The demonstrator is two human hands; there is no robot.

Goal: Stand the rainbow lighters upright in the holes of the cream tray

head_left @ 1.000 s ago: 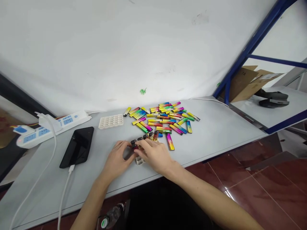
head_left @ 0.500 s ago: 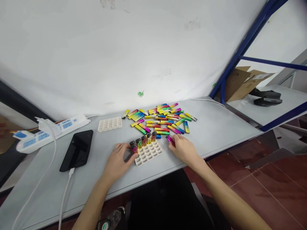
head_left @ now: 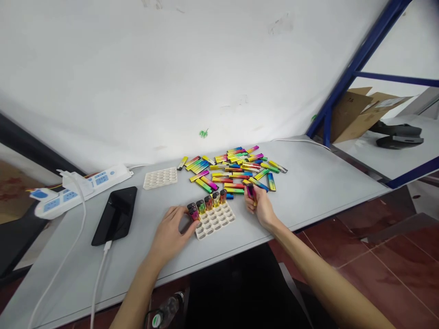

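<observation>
In the head view, a white honeycomb tray (head_left: 216, 224) lies before me, with several shiny coloured lighters (head_left: 209, 202) standing upright along its far row and left corner. My left hand (head_left: 173, 230) curls around the tray's left end, thumb and fingertips against the corner lighters (head_left: 194, 212). To the right of the tray, my right hand (head_left: 260, 205) is closed round a purple-and-yellow lighter (head_left: 251, 192), raised upright just in front of the pile. Many loose metallic lighters (head_left: 236, 171) lie in that pile behind both hands.
A second white tray (head_left: 160, 178) lies at the back left. A black phone (head_left: 115, 214) on a charging cable and a power strip (head_left: 84, 189) are on the left. A white wall stands behind the table; a blue frame (head_left: 343, 82) rises at the right.
My right hand has picked up the purple lighter from the table and tipped it upright. My left hand keeps its place at the tray. The view has shifted slightly.
</observation>
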